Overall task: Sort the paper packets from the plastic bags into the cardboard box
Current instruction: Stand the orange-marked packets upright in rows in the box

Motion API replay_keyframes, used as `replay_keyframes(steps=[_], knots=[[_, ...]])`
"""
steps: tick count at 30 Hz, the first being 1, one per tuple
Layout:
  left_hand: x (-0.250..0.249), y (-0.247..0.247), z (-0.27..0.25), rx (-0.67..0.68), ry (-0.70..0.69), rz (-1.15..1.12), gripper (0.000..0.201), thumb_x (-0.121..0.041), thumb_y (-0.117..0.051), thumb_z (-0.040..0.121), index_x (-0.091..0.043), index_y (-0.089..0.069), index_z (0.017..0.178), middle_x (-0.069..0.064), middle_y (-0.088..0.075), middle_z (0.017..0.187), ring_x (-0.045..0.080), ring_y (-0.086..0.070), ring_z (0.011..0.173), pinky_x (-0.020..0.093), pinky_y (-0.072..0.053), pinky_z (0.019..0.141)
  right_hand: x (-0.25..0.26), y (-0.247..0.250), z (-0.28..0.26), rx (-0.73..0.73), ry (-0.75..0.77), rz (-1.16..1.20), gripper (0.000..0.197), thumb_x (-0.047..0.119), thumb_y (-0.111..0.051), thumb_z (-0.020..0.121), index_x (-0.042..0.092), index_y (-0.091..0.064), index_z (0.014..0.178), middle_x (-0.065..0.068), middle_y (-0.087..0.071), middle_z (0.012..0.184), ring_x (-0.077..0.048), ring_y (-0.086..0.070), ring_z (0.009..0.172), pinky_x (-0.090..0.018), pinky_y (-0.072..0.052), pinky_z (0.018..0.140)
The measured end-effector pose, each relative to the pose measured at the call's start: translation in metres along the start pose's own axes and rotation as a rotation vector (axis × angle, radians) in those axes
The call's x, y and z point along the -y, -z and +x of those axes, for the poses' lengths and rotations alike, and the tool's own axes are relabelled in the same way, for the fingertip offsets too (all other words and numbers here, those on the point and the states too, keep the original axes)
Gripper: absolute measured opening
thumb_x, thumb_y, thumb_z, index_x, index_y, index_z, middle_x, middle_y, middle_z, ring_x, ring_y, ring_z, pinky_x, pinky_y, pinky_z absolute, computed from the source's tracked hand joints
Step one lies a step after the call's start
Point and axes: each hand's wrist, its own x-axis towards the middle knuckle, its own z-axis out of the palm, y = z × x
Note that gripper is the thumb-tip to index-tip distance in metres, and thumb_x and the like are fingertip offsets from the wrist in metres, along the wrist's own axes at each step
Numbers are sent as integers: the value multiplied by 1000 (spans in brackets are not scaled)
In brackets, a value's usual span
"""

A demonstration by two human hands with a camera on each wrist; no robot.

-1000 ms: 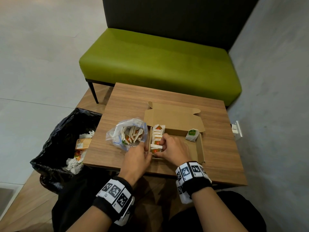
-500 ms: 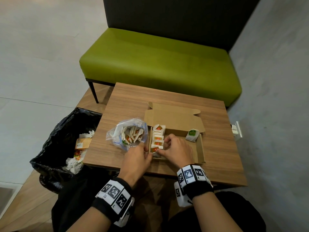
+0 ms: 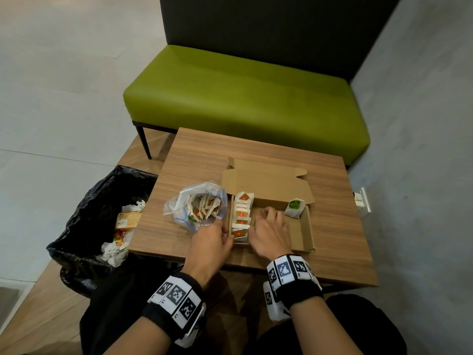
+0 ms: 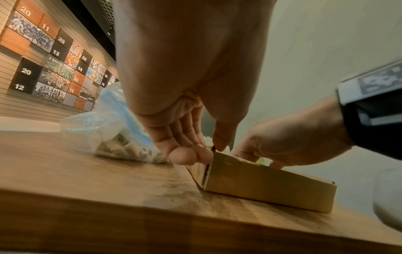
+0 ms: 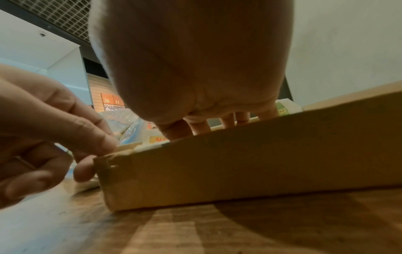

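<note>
The open cardboard box (image 3: 308, 226) lies on the wooden table (image 3: 332, 201). A row of white paper packets (image 3: 242, 219) with red marks stands along its left wall. One green-labelled packet (image 3: 295, 207) leans in the far right corner. A clear plastic bag (image 3: 197, 208) holding more packets sits just left of the box. My left hand (image 3: 226, 233) pinches the box's near-left wall (image 4: 217, 163), thumb inside and fingers outside. My right hand (image 3: 256, 221) is inside the box with spread fingers against the right side of the packet row. Its fingertips (image 5: 202, 128) are hidden behind the box wall (image 5: 239, 163).
A black bin bag (image 3: 102, 226) with paper waste stands on the floor against the table's left edge. A green bench (image 3: 243, 98) lies beyond the table and a grey wall (image 3: 422, 149) runs along the right. The near table edge is just below my wrists.
My right hand has come off the near end of the packet row and now lies beside it with spread fingers. My left hand has stayed at the box's near-left corner.
</note>
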Motion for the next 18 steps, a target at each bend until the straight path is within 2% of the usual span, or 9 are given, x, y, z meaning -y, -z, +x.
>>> replay_keyframes(steps=[5,9,14,16,18], knots=[[-2,0,-1,-10,-14,25,10,-31,-63,93,-23,-62,99,-9,-64,85,6,-62,78,26,-55,73,7,3,7,39,-15,-21,70,38,-49,93,18,-21,154,-12,-32,138,-32,-29,129,-55,-30,109],[-2,1,-1,-11,-25,25,8,-30,-63,94,-24,-61,100,-10,-63,87,4,-61,79,21,-53,74,6,3,10,29,-9,-10,74,42,-54,91,21,-19,154,-11,-32,137,-32,-29,128,-56,-29,110],[-2,1,-1,-1,-23,19,9,-31,-62,94,-24,-62,100,-10,-63,87,5,-61,79,28,-57,78,4,3,8,15,-3,9,72,43,-53,93,23,-21,154,-10,-33,136,-31,-31,126,-54,-32,108],[-1,1,-1,4,-17,17,10,-32,-62,94,-25,-61,101,-10,-64,87,4,-62,80,28,-57,78,1,5,4,-25,-41,69,66,40,-52,94,22,-27,152,-8,-35,136,-29,-33,127,-51,-33,109],[-1,2,-1,8,-16,17,10,-33,-61,94,-26,-61,102,-10,-64,86,3,-61,80,27,-56,78,-5,9,-1,-123,-70,175,47,35,-54,93,22,-47,138,-3,-44,131,-24,-37,125,-45,-36,107]])
